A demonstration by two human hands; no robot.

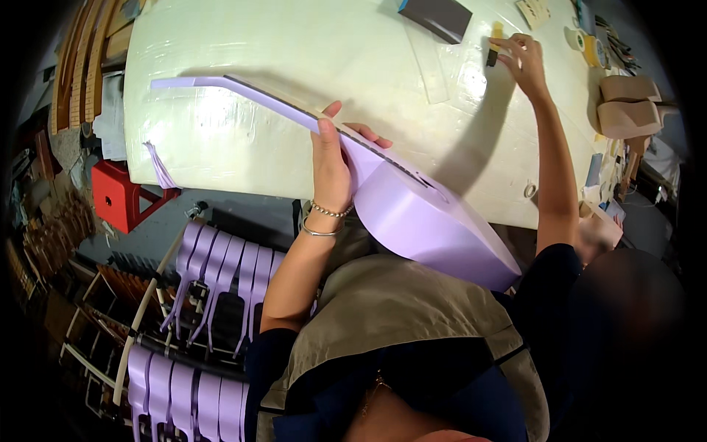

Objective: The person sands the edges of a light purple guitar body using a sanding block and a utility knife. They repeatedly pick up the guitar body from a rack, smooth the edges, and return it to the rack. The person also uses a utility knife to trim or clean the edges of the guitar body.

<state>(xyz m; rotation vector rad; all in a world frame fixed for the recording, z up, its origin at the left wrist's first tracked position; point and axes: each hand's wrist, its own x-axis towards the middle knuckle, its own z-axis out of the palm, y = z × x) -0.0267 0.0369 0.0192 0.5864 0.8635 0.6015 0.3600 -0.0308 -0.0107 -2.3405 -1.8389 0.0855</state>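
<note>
My left hand (331, 166) is wrapped round the neck of a lavender ukulele (420, 214), close to where the neck meets the body. The instrument lies tilted across my front, its headstock pointing to the far left and its rounded body against my apron. A dark fretboard edge runs along the neck; the strings, if any, cannot be made out. At the far right of the table, my right hand (524, 62) reaches out with thumb and fingers closed on a small yellow and black block (492, 56).
A dark box (438, 18) and a clear strip (427, 66) lie on the pale, film-covered table (243, 147). Tape rolls (576, 38) sit at the right edge. Lavender ukuleles (184, 398) fill a rack at lower left, near a red stool (114, 197).
</note>
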